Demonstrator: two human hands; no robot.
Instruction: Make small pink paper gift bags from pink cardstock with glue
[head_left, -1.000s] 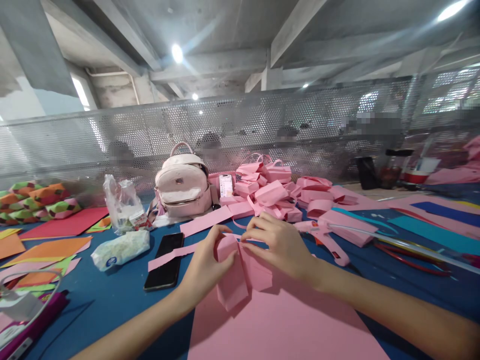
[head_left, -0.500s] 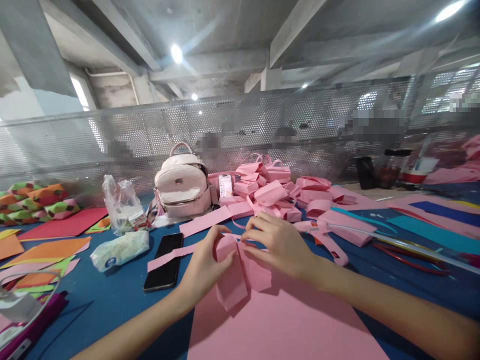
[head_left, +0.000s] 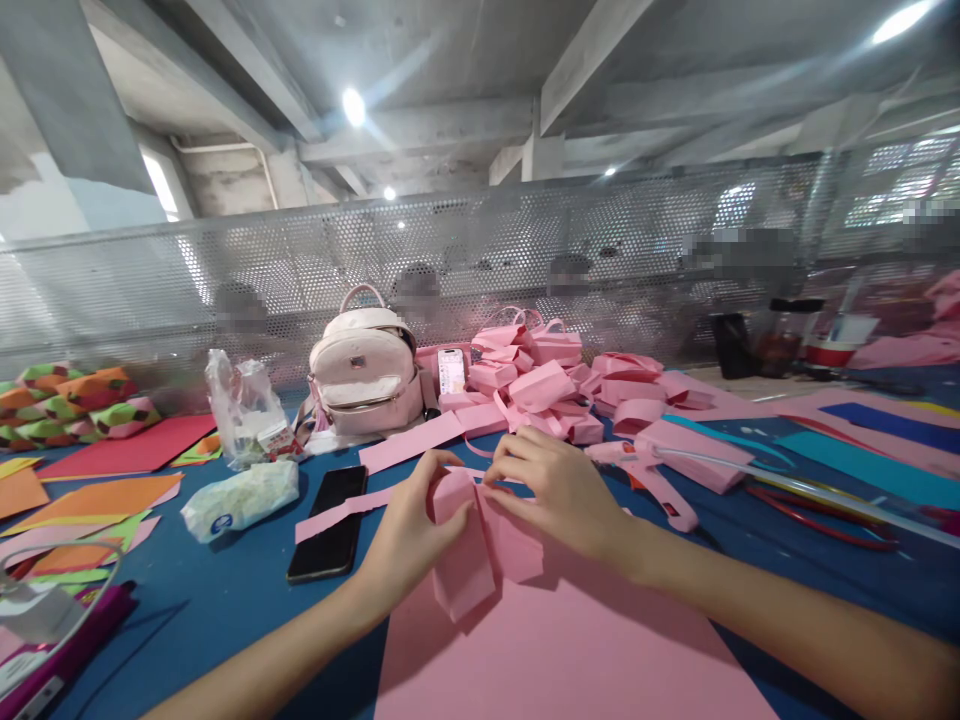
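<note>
A small folded pink paper box stands between my hands, above a large pink sheet. My left hand is closed round its left side, the thumb across the near top edge. My right hand has its fingers bent and pinched at the box's upper right, by a loose pink flap; the fingertips are partly hidden. A narrow pink paper strip runs left from behind my left hand, across a black phone. A pink glue gun lies right of my right hand.
Behind my hands is a heap of folded pink paper boxes. A white backpack and a lit phone stand beside it. A tissue pack and orange paper sheets lie left. Red-handled scissors lie right. A perforated metal screen runs behind.
Almost nothing differs. The fingers of my right hand have shifted very slightly at the box's edge; my left hand and the box stay in place.
</note>
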